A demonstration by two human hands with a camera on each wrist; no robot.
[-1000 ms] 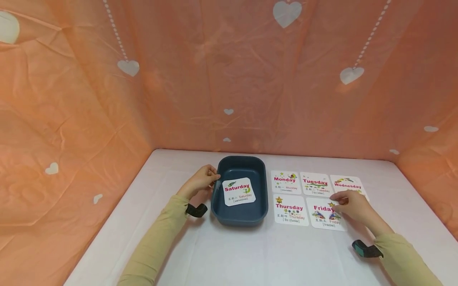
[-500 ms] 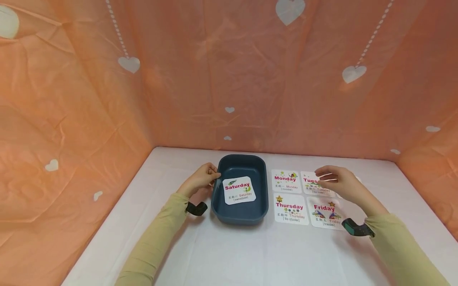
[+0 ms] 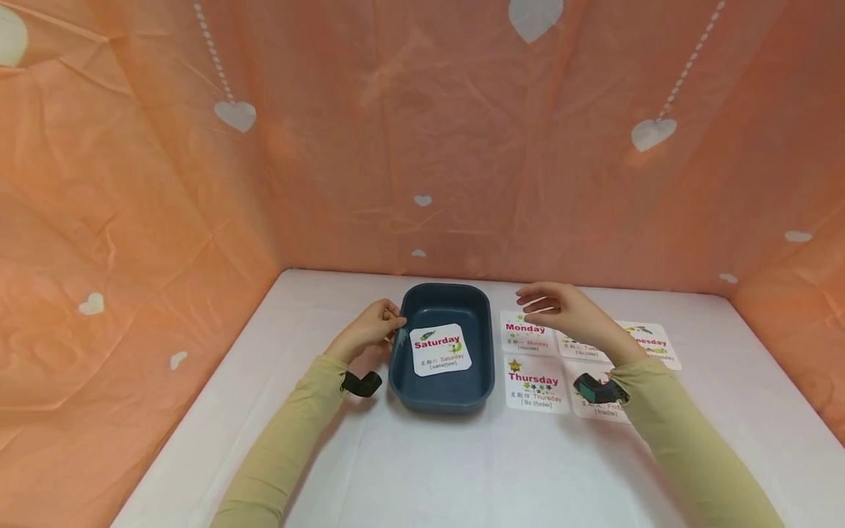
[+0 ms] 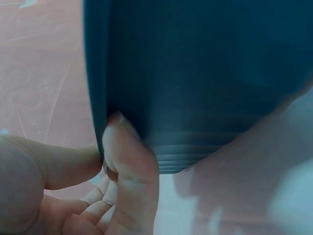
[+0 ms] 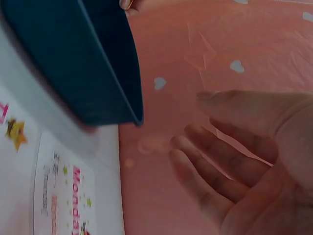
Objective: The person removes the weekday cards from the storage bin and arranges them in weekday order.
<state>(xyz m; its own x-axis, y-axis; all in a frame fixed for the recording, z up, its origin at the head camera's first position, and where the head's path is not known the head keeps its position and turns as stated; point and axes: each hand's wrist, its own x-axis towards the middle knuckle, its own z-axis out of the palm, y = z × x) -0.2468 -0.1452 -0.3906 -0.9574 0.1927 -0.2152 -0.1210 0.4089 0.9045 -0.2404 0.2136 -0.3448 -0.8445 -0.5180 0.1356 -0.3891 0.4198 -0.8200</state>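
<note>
A dark blue rectangular bin [image 3: 442, 400] stands mid-table, with a square Saturday card [image 3: 441, 350] lying inside it. My left hand [image 3: 370, 330] pinches the bin's left rim between thumb and finger, plain in the left wrist view, where the hand [image 4: 129, 176] grips the wall. Over the card rows hovers my right hand [image 3: 568, 312], fingers spread and holding nothing. Beneath or near it lie the Monday card [image 3: 528, 345], the Tuesday card [image 3: 584, 350], partly hidden, and the Wednesday card [image 3: 660, 348]. The Thursday card [image 3: 536, 385] and the Friday card [image 3: 601, 411], partly covered by the wrist band, form the front row.
The white tabletop [image 3: 422, 477] reaches to an orange curtain [image 3: 422, 147] with white hearts, which hangs at the back and both sides. Each forearm wears a black wrist device; the right one [image 3: 597, 389] hangs over the Friday card.
My right hand has lifted off the Friday card and swept left, over Tuesday and on to Monday, nearer the bin. The left hand keeps its grip on the rim.
</note>
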